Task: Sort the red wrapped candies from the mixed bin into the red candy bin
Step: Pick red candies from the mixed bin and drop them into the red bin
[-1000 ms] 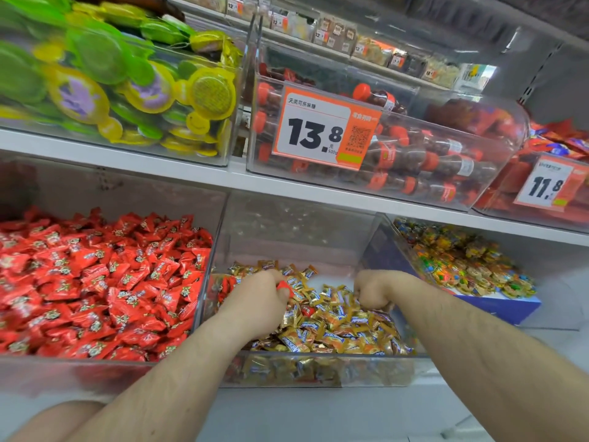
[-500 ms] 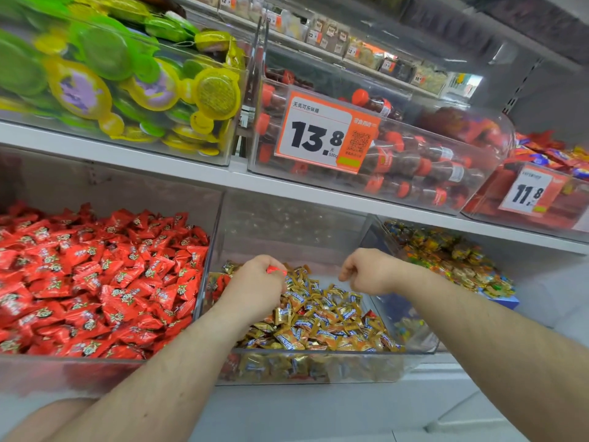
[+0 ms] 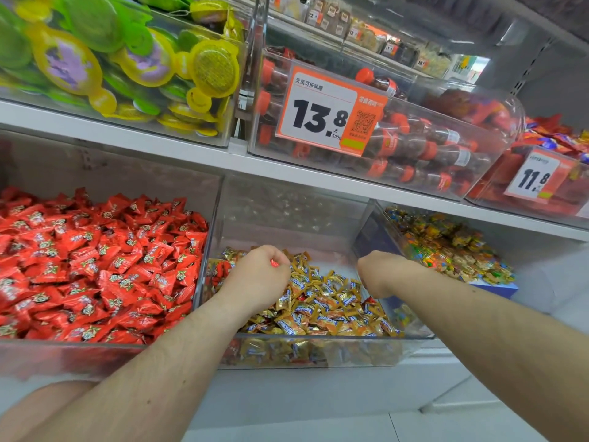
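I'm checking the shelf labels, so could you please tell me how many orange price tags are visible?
2. The 13.8 price tag hangs on the cola-bottle candy bin on the upper shelf; the 11.8 price tag is on the next bin to the right. Others may be out of frame.

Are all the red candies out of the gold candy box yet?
Not yet. The red candy bin on the left is already heaped. The left hand pinches something red, seemingly a candy, over the mixed bin; the right hand reaches in, its fingers hidden. A few red candies remain at that bin's left wall, so there is more to pick.
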### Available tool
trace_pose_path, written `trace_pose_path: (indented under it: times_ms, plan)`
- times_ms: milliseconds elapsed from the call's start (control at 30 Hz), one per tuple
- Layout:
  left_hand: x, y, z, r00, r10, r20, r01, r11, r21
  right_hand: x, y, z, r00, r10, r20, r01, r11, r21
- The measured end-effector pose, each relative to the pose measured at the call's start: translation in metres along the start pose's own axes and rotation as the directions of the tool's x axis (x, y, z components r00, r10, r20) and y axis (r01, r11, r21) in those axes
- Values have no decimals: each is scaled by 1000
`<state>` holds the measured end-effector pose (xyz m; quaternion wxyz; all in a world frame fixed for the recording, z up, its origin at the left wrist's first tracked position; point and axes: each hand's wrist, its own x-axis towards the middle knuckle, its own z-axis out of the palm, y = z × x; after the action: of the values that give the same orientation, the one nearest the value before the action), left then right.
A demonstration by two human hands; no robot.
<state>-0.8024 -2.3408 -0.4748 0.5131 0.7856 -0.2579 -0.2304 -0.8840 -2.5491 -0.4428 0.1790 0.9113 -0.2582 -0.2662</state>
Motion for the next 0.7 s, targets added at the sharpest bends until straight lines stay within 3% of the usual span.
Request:
trace_pose_path:
  times_ms: [267,367,433,467,533,600,700]
  plan:
    - [3,-5,3,1000,15,3,-15,1000,7,18,-8,11,996,0,92,10,995,-102]
    - [4,-6,4,1000,1,19,0,998,-58,19,3,10,1000,6,-16,-4,995,102]
    - [4,-5,4,999,-20,42,26,989,-144,19,16,9,990,69,-126,-10,910,413]
    - [4,-5,4,998,-27,58,38,983,-181,16,21,10,983,120,-138,-3,766,643]
    - [5,-4,4,997,-28,77,44,976,-214,8,24,13,986,158,-57,10,284,959]
    - [4,-1,3,996,-33,83,53,968,-243,-3,20,16,991,135,6,6,-92,996]
    - [-4,10,-3,989,-36,146,93,908,-409,-24,4,13,997,21,75,-56,-469,881]
